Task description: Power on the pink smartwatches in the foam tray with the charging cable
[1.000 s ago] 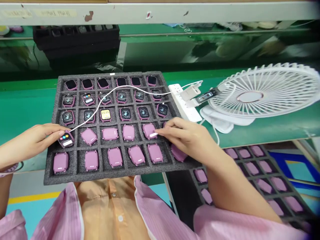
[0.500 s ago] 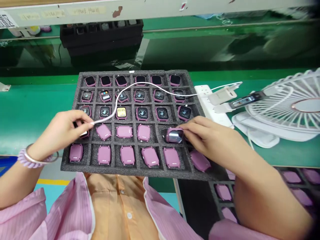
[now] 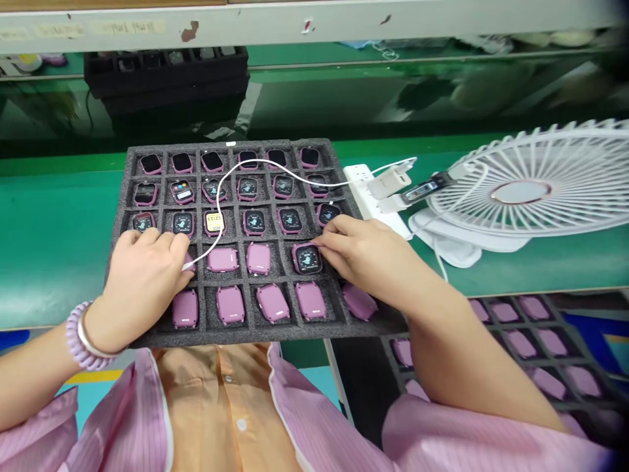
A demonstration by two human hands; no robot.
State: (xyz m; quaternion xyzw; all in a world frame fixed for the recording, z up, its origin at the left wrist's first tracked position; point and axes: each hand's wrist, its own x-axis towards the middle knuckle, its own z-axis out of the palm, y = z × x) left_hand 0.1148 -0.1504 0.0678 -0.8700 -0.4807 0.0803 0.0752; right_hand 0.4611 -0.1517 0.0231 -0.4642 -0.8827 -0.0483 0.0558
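Note:
A black foam tray [image 3: 314, 335] holds rows of pink-cased smartwatches. My left hand [image 3: 147, 275] is closed on the end of a white cable [image 3: 212, 246], over the left of the fourth row. The plug end lies against a mostly covered pink watch there; whether they are joined I cannot tell. My right hand [image 3: 366, 255] pinches the edge of a smartwatch [image 3: 308, 259] in the same row, its screen lit with a dial. Face-down watches [image 3: 230, 305] fill the front row. Farther back, faces point up, one showing a yellow screen [image 3: 213, 223].
Right of the tray stands a white power strip [image 3: 378, 200] with a charger [image 3: 390, 181] and a small display meter [image 3: 425, 190]. A white fan [image 3: 521, 193] lies beyond it. More pink watches sit in a lower tray [image 3: 535, 360]. Dark stacked trays [image 3: 167, 82] stand behind.
My left hand has moved right with the cable, onto another watch in the fourth row. The right-hand watch has gone from a dark, reflecting screen to a visible lit dial. The view has shifted.

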